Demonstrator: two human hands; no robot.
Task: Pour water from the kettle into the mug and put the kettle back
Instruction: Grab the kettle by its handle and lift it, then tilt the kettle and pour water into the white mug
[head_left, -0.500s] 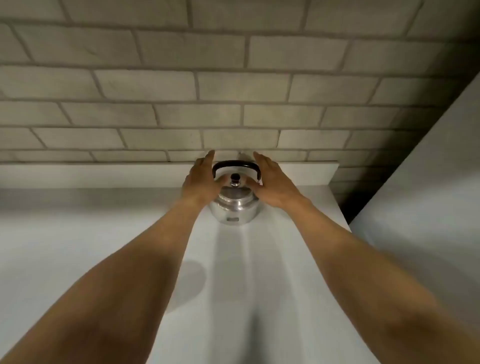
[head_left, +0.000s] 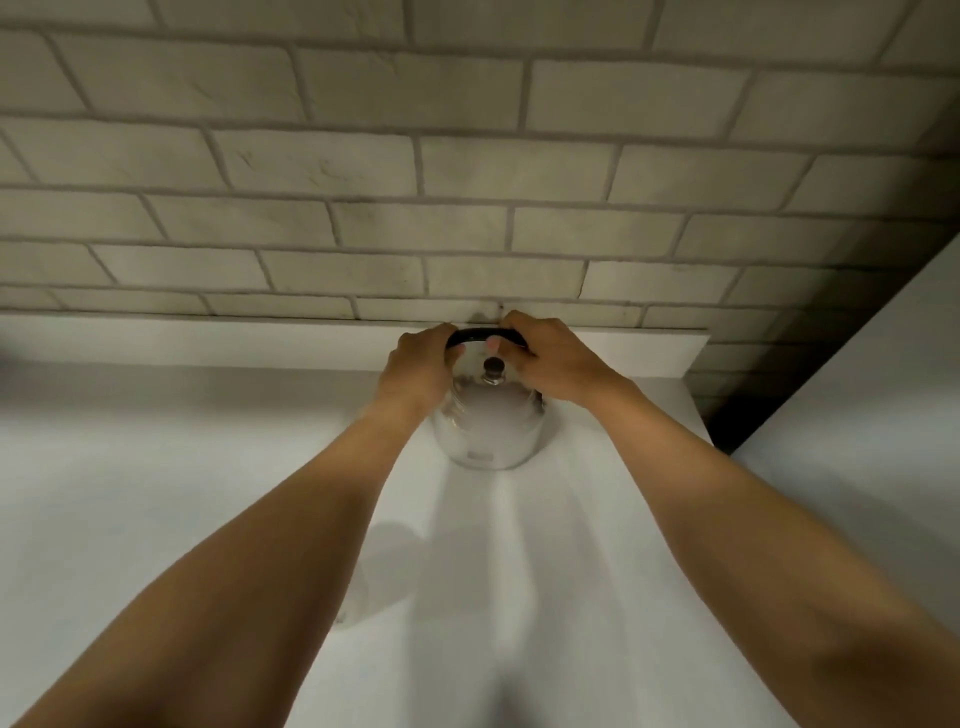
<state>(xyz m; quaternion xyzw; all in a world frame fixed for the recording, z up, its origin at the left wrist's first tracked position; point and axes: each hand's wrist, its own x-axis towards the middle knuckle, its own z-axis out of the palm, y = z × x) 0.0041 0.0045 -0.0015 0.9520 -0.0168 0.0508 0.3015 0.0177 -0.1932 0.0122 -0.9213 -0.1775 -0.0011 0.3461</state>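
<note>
A shiny steel kettle (head_left: 488, 431) with a black arched handle (head_left: 475, 335) and a dark lid knob stands at the back of the white counter (head_left: 156, 467), close to the wall. Both of my arms reach forward to it. My left hand (head_left: 415, 371) is curled around the left end of the handle. My right hand (head_left: 553, 364) is wrapped around its right end, with the thumb under the bar. A pale rounded shape (head_left: 363, 587), possibly a white mug, shows beside my left forearm, which mostly hides it.
A grey brick wall (head_left: 467, 156) rises behind the counter above a low white ledge (head_left: 208, 343). A tall white panel (head_left: 857, 441) flanks the counter on the right, with a dark gap (head_left: 727, 410) at the corner.
Both hands were open on either side of the kettle; now their fingers have closed around the black handle. The kettle stands in the same spot.
</note>
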